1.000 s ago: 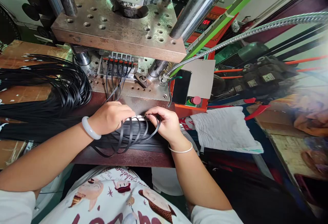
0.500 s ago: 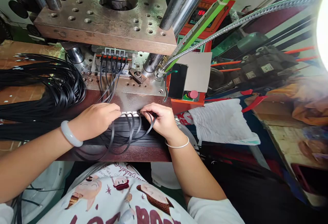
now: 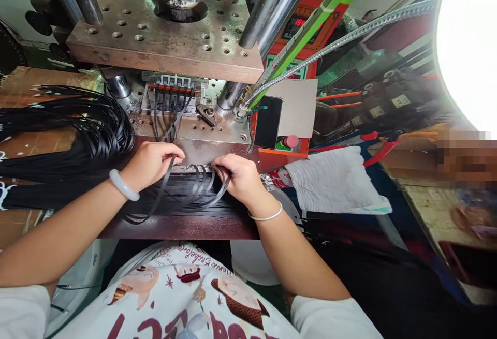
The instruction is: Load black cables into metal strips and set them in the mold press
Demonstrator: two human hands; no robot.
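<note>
- Left hand [image 3: 154, 164]: thumb and finger pinch 1 black cord [image 3: 166, 186], which droops toward the bench's [image 3: 186, 228] front edge.
- Right hand [image 3: 241, 176]: fingertips closed on looped cords [image 3: 222, 191], near the bench's right edge.
- A gap separates the 2 hands.
- Flat cords [image 3: 235, 207] stop short of the front edge, where red surface shows.
- Press base [image 3: 186, 131] borders the hands behind.

Black cords [image 3: 158, 200], pink button [image 3: 292, 141]

Wears wht short sleeves [image 3: 324, 314] & wht top [image 3: 171, 309] w/ cartoon figs [image 3: 134, 283] & maroon lettering [image 3: 154, 324], plus thick pale bangle [image 3: 123, 186] on L wrist, thin wht band [image 3: 267, 219] on R.
</note>
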